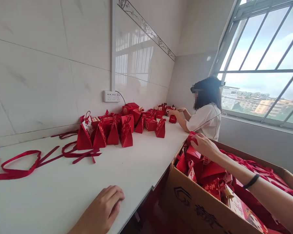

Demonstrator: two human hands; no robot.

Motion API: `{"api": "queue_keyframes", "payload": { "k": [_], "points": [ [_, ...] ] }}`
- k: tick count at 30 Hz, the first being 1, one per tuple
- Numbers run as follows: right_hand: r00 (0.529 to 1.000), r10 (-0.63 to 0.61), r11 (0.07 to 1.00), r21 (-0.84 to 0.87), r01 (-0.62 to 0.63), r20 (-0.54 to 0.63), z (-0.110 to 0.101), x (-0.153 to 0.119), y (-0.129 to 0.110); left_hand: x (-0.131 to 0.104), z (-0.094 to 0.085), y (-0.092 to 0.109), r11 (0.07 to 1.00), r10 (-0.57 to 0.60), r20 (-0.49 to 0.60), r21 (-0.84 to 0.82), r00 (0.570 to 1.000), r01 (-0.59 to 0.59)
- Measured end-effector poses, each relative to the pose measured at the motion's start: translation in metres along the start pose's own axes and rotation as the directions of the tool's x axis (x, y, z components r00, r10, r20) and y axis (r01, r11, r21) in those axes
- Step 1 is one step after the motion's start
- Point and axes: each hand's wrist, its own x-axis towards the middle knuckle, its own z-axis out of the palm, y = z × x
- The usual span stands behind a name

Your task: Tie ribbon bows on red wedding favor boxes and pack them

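Note:
My left hand (pixel 106 204) rests on the white tabletop (pixel 134 169) near its front edge, its fingers curled together and no object showing in them. On the right, my right hand (pixel 205 145) is over the far left corner of a cardboard box (pixel 202 204). Its fingers are closed on a red gift box (pixel 190 137), which they partly cover. Below that hand, the cardboard box holds many red gift boxes (pixel 211 187) with ribbon loops. Beyond my left hand, a group of red peaked gift boxes (pixel 127 131) stands along the wall.
Loose dark-red ribbons (pixel 33 165) lie across the table's left side. A power strip (pixel 111 96) is on the tiled wall. At the far end a person (pixel 207 113) in a white top handles small red boxes (pixel 173 118). A barred window (pixel 263 71) is at right.

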Motion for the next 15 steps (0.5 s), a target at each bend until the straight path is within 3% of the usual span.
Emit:
{"api": "queue_keyframes", "payload": {
  "k": [3,7,11,15],
  "points": [
    [0.992,-0.059,0.998,0.023,0.056,0.114,0.024,0.043,-0.047,-0.002,0.0,0.001,0.999,0.041,0.0,-0.034,0.999,-0.041],
    [0.972,0.017,1.0,0.013,-0.021,0.233,0.058,0.095,-0.091,-0.004,-0.004,0.001,0.997,0.011,-0.045,-0.078,0.999,-0.015],
    [0.975,0.125,0.991,0.016,-0.13,0.186,0.072,0.129,-0.111,-0.002,-0.011,0.002,0.967,-0.194,-0.01,-0.173,0.981,0.189],
    [0.986,0.122,0.991,0.048,-0.128,0.114,0.067,0.141,-0.116,0.003,-0.019,0.007,0.877,-0.401,-0.012,-0.294,0.916,0.38]
  ]
}}
